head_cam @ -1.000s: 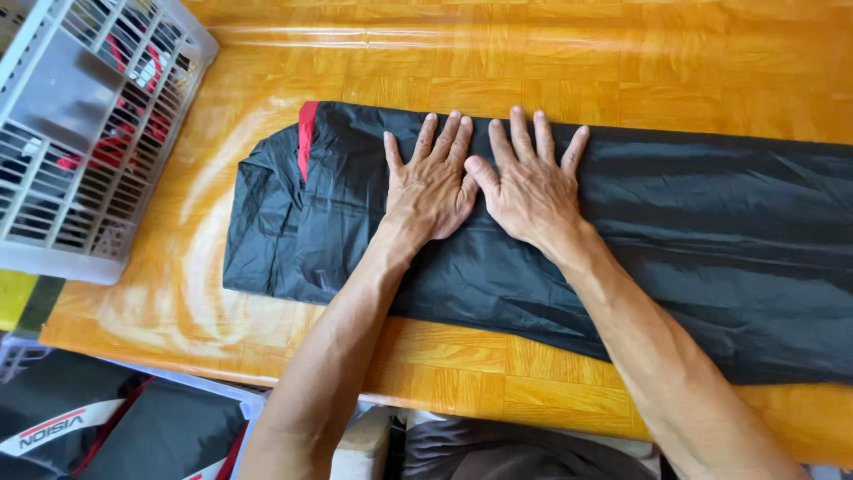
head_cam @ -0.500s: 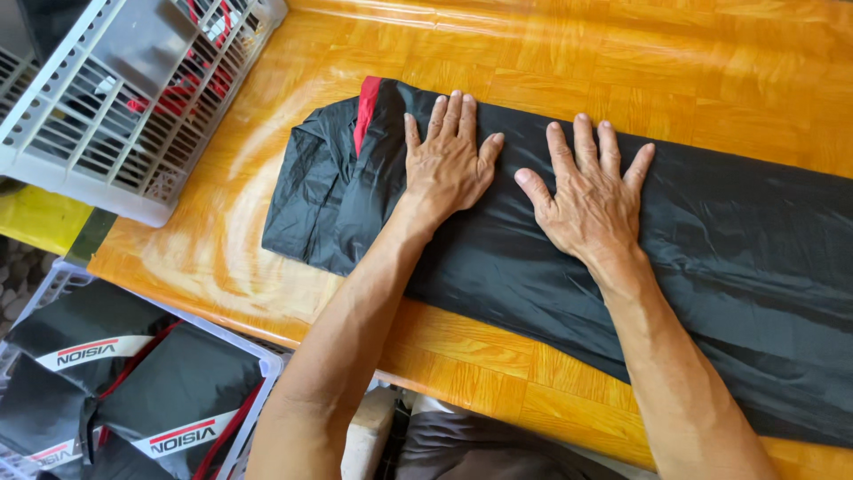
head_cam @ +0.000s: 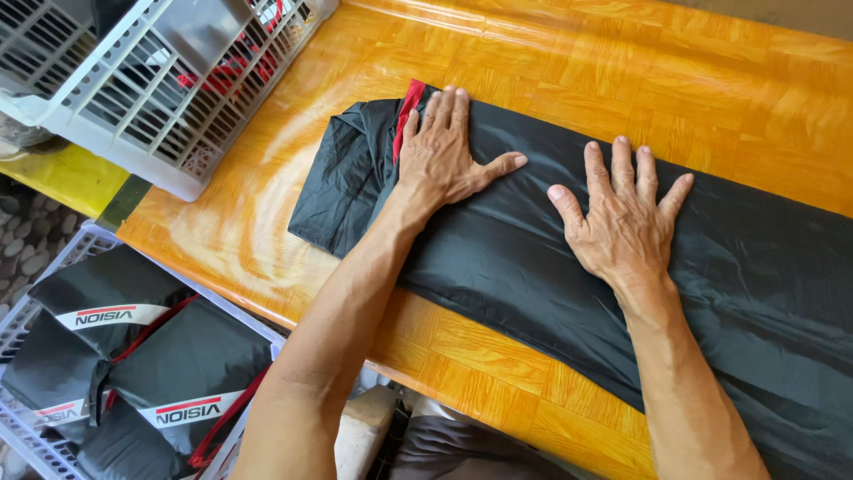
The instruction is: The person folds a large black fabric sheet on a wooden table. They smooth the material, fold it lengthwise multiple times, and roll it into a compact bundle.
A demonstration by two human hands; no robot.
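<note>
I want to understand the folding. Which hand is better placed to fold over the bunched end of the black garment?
Probably the left hand. It lies flat on the black garment beside its bunched end with the red trim. The right hand rests flat further along the cloth, away from that end, and could hold it down.

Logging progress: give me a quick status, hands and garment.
Left hand and right hand flat, open, on black folded garment. Garment lies on wooden table. Nothing in the way.

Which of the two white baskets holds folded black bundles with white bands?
The low basket at the bottom left, beside the table. The other, the basket on the table, shows mostly grid walls and red bits.
</note>
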